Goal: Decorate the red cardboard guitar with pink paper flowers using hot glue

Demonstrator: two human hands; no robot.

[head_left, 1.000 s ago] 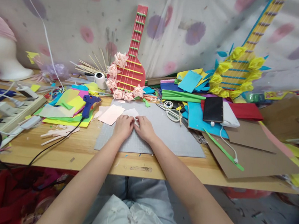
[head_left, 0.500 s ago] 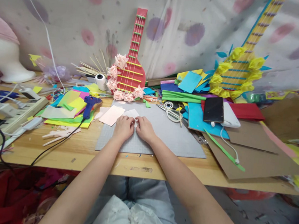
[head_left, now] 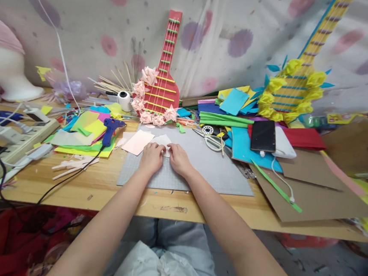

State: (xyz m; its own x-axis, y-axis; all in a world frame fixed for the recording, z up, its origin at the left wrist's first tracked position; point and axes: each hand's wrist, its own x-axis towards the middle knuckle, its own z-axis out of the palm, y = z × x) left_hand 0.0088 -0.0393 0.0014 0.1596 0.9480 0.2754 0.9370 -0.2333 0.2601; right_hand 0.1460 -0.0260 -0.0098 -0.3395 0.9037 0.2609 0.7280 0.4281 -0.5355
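Both my hands rest over the grey cutting mat [head_left: 207, 166], fingers curled at a small piece of pale paper [head_left: 162, 139]. My left hand [head_left: 152, 156] grips its left side, and my right hand [head_left: 178, 159] has its fingertips closed at the right edge. The lower part of that paper is partly hidden by my fingers. Just left of my left hand lie pale pink paper sheets [head_left: 137, 142]. Behind the mat leans a red paper lute [head_left: 162, 89] with green and yellow strips and pink paper flowers.
At left are a blue glue gun [head_left: 109, 132] on coloured paper, its black cord, and a power strip [head_left: 16, 145]. Scissors [head_left: 214, 143], a phone [head_left: 263, 135], a white power bank [head_left: 283, 141] and brown cardboard [head_left: 307, 196] lie to the right. A yellow lute [head_left: 291, 91] stands behind.
My fingertips have shifted slightly apart, the left hand moving a little left. More of the pale paper shows between and above them.
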